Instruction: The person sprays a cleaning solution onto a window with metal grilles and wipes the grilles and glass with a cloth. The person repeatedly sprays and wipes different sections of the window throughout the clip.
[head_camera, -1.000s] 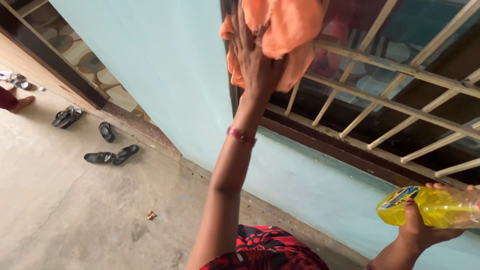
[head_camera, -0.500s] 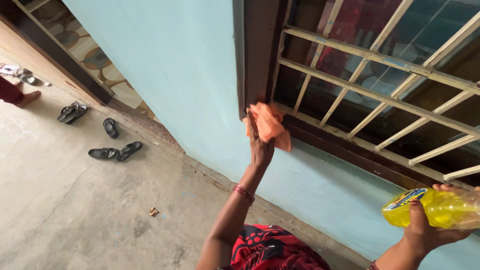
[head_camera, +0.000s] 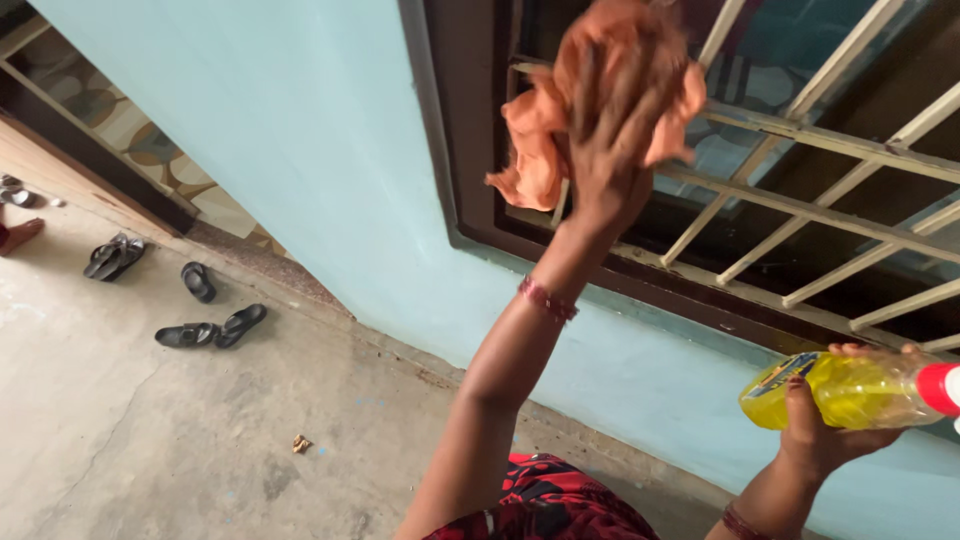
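While the left hand (head_camera: 615, 150) is raised high and pressed flat, fingers spread, an orange cloth (head_camera: 560, 120) is bunched under its palm and held against the window grille (head_camera: 800, 190). The cloth lies directly ahead of and under that hand, draping down and to its left over the dark brown window frame (head_camera: 455, 150). The cream bars of the grille are seen running off to the right of the hand, long and slanted, with glass behind.

Low and well to the right, the right hand (head_camera: 825, 430) is closed around a yellow bottle (head_camera: 850, 390) with a red cap; the bottle is held on its side, long axis roughly level, cap end pointing right, away from the cloth. It is kept just below the window frame, near the pale blue wall (head_camera: 300, 130).

The left hand is clearly nearer the grille; the right is well apart from it.

Far left of both hands, black sandals (head_camera: 210, 328) are seen on the concrete floor (head_camera: 120, 430).
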